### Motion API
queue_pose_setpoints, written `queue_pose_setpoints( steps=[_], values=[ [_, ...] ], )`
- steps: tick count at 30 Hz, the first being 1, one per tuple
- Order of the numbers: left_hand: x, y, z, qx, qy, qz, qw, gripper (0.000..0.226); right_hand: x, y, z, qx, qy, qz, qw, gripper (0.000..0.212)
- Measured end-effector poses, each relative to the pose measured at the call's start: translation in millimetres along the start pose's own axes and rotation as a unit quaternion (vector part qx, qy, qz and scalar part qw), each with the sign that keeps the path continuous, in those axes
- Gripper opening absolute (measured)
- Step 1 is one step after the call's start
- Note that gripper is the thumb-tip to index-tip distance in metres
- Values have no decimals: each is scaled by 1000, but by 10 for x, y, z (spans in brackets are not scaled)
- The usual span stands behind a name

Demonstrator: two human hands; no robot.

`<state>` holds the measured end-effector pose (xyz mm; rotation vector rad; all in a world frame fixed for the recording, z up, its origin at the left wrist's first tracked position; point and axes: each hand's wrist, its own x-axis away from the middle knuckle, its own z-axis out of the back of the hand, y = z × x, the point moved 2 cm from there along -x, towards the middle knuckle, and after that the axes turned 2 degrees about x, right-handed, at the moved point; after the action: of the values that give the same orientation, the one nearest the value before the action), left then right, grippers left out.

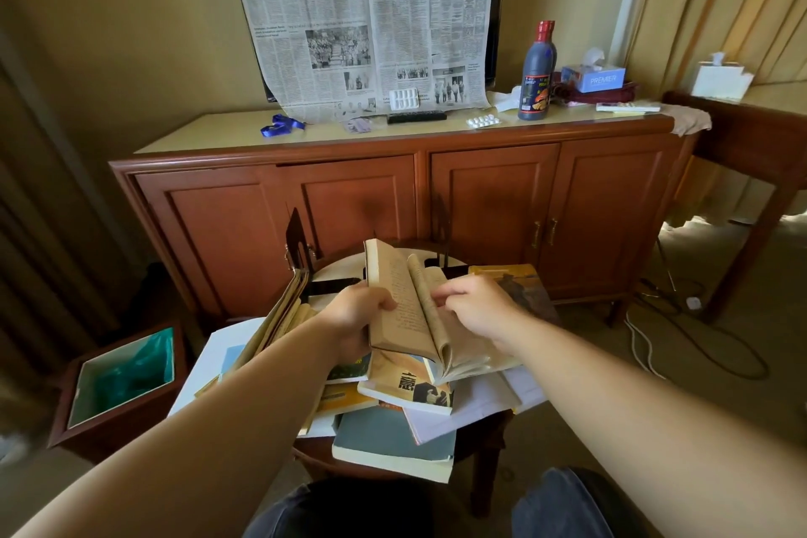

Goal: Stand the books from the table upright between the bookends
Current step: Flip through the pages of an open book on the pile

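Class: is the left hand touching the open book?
Touching. The head view shows the left hand gripping the open book at its left edge, thumb on the page.

Left hand [356, 312] gripping the left half of an open book [408, 310], right hand [476, 306] curled on its pages, above a heap of books [393, 428] on the bench [332, 275], two dark bookends [299, 238] upright at its far edge.
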<state>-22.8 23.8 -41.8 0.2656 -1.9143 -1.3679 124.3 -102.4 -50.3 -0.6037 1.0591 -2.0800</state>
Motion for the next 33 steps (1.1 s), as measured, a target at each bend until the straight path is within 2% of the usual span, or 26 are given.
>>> queue_pose_setpoints(
  steps=[3,7,9,11,12,14,19,24,29,31,33],
  values=[
    [-8,-5,79,-34,54,-27,998,62,-6,88,-35,-10,10,3,1000,29],
    [33,70,99,-190,123,-95,969,75,-14,128,-155,23,33,14,999,18],
    [34,77,97,-251,130,-110,953,63,9,84,-212,42,55,10,998,25],
    [39,70,89,-304,131,-110,937,33,20,44,-251,77,83,14,993,35],
    [40,61,91,-330,130,-107,929,25,31,18,-265,95,91,21,991,37],
    [21,37,102,-366,125,-101,917,36,67,-40,-285,119,93,42,988,32],
    [-19,14,88,-374,145,-115,909,46,92,-65,-356,132,71,97,984,20],
    [-44,-38,112,-344,150,-107,921,39,142,-20,-329,99,118,149,977,21],
    [-49,-73,181,-340,152,-99,923,39,99,-10,-251,-4,81,54,995,26],
    [-60,-68,164,-342,150,-105,922,37,62,-15,-236,-69,68,34,995,29],
    [-79,-56,142,-350,149,-112,918,35,63,-44,-212,-80,73,25,994,27]
  ],
)
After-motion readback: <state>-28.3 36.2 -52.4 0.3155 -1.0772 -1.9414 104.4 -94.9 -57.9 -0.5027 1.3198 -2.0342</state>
